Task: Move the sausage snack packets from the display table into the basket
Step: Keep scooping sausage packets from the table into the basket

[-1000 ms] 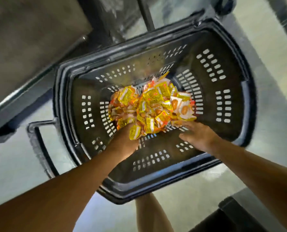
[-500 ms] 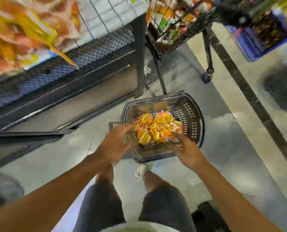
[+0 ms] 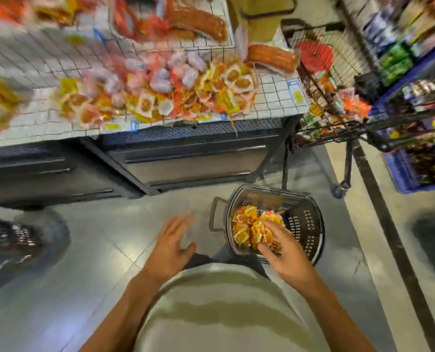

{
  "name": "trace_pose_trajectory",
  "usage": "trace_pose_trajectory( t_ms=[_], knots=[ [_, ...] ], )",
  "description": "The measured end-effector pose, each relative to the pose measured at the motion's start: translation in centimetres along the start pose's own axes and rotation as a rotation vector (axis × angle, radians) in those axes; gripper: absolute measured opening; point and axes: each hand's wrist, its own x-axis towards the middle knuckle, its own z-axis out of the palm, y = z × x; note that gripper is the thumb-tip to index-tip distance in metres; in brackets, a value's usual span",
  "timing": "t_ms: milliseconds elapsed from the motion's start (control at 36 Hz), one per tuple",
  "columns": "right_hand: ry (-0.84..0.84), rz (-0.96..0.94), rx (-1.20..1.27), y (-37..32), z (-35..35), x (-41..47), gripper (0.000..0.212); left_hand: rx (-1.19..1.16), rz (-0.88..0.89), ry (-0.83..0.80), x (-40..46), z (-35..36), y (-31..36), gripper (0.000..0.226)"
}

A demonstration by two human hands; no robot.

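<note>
Both hands empty, left hand [image 3: 172, 246] and right hand [image 3: 285, 252] fingers released. Basket [image 3: 310, 240] part-loaded. Next: grab packets [image 3: 160, 95] off surface, 12 o'clock.

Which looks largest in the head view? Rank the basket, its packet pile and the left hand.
1. basket
2. packet pile and left hand: about alike; the hand is nearer the camera, so unranked.

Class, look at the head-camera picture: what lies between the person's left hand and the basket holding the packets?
In the head view, only bare grey floor tile and the basket's wire handle separate the left hand from the basket.
</note>
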Motion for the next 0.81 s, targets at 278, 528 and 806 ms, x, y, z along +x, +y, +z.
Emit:
trace_pose_trajectory(
  t_ms=[278, 528, 806],
  knots=[
    [-0.053, -0.016, -0.018, -8.1, 8.3, 1.4, 0.059, -0.124, -0.201, 0.044, -3.5, -9.9, -8.4, 0.057],
    [-0.171, 0.039, -0.057, -15.6, 16.2, 3.5, 0.061, -0.190, -0.282, 0.144, -8.2, -17.8, -16.6, 0.055],
    [-0.212, 0.034, -0.076, -19.4, 18.1, 6.8, 0.054, -0.158, -0.313, 0.206, -7.2, -23.2, -20.9, 0.056]
  ],
)
